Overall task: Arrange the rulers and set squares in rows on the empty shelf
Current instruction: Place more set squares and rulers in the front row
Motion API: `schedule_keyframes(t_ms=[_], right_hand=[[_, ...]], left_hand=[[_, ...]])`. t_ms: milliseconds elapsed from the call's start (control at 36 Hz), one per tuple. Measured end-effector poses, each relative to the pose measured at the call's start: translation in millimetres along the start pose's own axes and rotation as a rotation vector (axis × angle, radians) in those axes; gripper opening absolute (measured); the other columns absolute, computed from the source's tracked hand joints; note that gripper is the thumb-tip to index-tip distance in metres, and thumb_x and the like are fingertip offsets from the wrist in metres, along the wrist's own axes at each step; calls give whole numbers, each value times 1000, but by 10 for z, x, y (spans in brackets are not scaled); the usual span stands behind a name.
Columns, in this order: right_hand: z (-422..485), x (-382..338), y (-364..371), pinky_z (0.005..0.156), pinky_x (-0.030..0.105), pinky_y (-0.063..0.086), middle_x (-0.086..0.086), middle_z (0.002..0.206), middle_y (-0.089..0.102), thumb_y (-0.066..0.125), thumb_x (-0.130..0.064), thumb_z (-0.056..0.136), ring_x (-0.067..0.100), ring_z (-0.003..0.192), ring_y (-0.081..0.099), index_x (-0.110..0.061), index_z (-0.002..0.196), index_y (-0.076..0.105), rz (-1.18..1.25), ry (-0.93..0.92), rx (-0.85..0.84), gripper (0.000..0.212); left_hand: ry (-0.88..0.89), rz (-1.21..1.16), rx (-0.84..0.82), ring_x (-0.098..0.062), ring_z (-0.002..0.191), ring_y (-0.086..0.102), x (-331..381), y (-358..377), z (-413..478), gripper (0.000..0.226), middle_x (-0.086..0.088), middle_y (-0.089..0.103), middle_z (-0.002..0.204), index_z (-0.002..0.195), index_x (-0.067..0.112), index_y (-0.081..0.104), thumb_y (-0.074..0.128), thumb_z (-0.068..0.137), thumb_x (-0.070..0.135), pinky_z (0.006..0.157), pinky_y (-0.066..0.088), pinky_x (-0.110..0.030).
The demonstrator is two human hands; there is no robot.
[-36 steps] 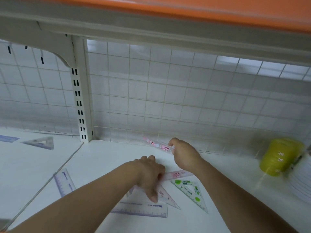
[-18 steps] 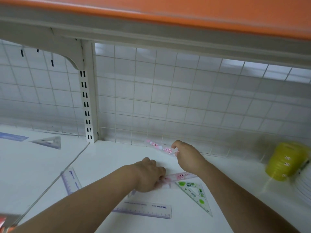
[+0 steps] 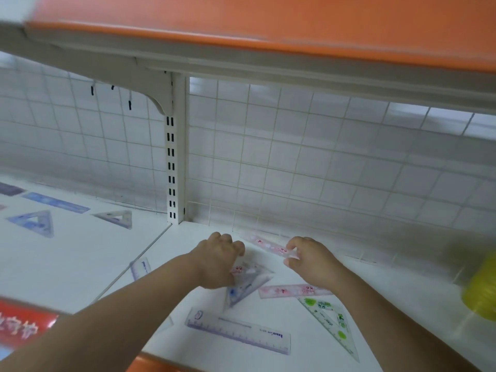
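Rulers and set squares lie loose on the white shelf [image 3: 375,288] as we reach in with both arms. Our right grip [image 3: 311,260] pinches the right end of a pink ruler [image 3: 268,244] between thumb and fingertips, and the ruler sits close to the wire grid back [image 3: 322,157]. Our left grip [image 3: 217,260], knuckles up and fingers curled, holds the top corner of a clear set square [image 3: 248,283]. Blur keeps us from telling whether the set square is off the shelf. Just to its right a second pink ruler [image 3: 290,290] lies flat, one end under our right forearm. Nearer the front edge are a purple ruler [image 3: 239,334] and a green set square [image 3: 330,323], apart from each other. Left of the upright post [image 3: 175,157], a blue ruler [image 3: 55,202], a blue set square [image 3: 33,222] and a grey set square [image 3: 115,217] lie apart from one another. A blurred yellow-green object [image 3: 480,288] stands at far right.
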State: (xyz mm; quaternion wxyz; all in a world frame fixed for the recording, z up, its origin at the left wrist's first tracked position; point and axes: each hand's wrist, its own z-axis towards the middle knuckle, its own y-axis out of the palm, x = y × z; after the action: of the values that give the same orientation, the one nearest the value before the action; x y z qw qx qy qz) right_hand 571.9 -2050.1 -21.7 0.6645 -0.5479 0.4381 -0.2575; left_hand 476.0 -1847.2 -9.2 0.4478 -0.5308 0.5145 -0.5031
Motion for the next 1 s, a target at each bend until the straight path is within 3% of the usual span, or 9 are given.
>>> schedule_keyframes(t_ms=[111,306,556,1000], right_hand=[[5,-114,63,102,34,38,-3,134,48,51,-35,95,16,119,49,-24,129,49,-44,-51,-8,35],[-21,-315,161,101,34,40,0,133,44,45,-28,98,19,124,45,-22,132,46,-61,-152,-3,34],[-41,-453,256,97,29,38,1,128,44,45,-24,97,20,118,46,-23,129,48,-94,-240,-17,32],[-89,-1006,293,95,27,40,-1,127,42,49,-25,96,19,118,43,-24,129,49,-74,-333,-49,33]], left_hand=[[-67,12,101,-26,126,33,-75,47,-80,58,-7,40,134,143,25,35,58,90,23,104,37,-35],[-189,25,219,-24,130,31,-159,147,-259,53,-1,41,139,141,24,37,58,93,28,108,34,-35],[-333,-127,176,-25,126,34,-146,190,-517,53,-8,36,135,141,21,36,59,93,22,105,38,-36],[-453,-117,202,-27,126,34,-392,128,-1068,56,-9,38,135,143,23,36,57,91,21,104,39,-35]])
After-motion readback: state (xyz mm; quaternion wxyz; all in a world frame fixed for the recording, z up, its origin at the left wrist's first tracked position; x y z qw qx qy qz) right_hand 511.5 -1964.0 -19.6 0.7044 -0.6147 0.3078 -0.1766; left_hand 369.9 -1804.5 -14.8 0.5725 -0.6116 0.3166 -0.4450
